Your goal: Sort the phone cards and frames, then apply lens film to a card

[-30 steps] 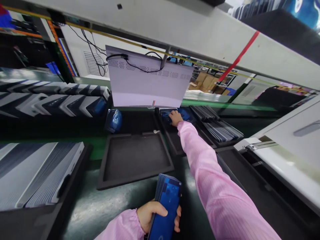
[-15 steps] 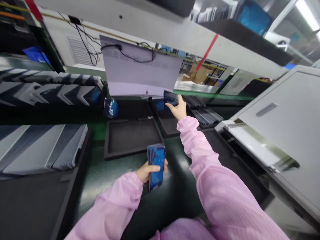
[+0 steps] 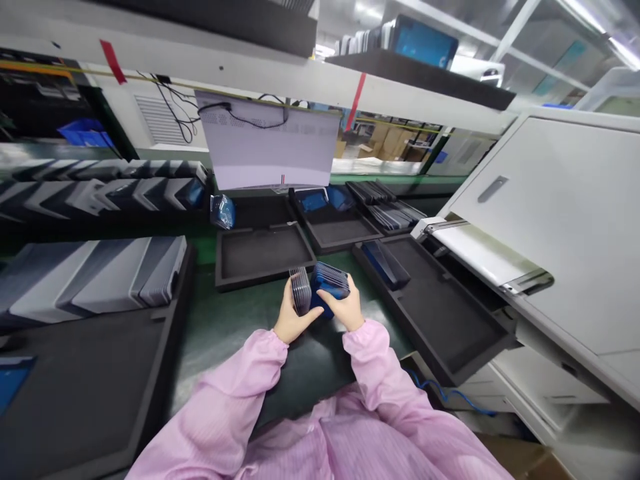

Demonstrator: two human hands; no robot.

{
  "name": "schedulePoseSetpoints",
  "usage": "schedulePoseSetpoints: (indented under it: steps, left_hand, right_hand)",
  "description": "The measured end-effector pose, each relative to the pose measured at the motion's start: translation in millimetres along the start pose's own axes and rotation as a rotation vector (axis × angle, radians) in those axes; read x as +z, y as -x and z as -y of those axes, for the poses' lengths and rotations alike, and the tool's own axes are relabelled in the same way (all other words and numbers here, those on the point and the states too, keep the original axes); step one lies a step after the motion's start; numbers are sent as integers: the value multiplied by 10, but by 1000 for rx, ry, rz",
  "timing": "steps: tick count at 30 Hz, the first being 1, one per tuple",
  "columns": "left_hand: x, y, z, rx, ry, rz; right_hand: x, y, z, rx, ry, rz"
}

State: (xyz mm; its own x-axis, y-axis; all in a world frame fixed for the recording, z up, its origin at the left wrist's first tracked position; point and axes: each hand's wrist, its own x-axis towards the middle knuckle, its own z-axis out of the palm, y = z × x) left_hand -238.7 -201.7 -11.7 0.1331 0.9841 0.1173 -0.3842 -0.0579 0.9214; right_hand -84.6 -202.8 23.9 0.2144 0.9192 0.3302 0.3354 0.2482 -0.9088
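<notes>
My left hand (image 3: 291,321) is closed round a stack of thin phone-sized panels (image 3: 301,291), its edges turned up. Beside it, my right hand (image 3: 349,308) grips a second stack of panels (image 3: 331,277), which shows blue faces and dark edges. The two stacks are held side by side above the dark green worktop, their lower parts close together. Fingers on the far side of each stack are hidden. Just beyond my hands lies a shallow black foam tray (image 3: 267,255).
To the right, a black tray (image 3: 450,333) carries a row of panels (image 3: 385,264) near a white machine (image 3: 565,220). Long rows of panels (image 3: 95,273) fill trays at left. A clear-wrapped blue bundle (image 3: 223,211) sits behind. A shelf (image 3: 240,70) crosses overhead.
My right hand has come back from the rear tray to my left hand and now holds a stack. The left hand's stack has turned edge-up. The view has shifted.
</notes>
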Motion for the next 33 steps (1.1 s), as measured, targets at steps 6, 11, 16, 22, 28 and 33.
schedulePoseSetpoints:
  steps: [6,11,16,22,28,33]
  left_hand:
    - [-218,50,-26,-131,130,94]
    - [-220,166,18,-203,164,145]
    - [-185,219,29,-224,115,207]
    - [-146,253,11,-201,3,260]
    - [-105,321,-60,-142,-117,260]
    - [-69,371,-73,-110,-200,269]
  right_hand:
    - [-221,-219,-101,56,-344,583]
    - [37,-203,-66,30,-413,822]
    - [91,-243,-190,-186,-206,711]
    - [-26,-269,-295,-299,-141,598]
    - [-72,-181,-197,-273,-403,728]
    - [-113,-146,-141,-246,-518,926]
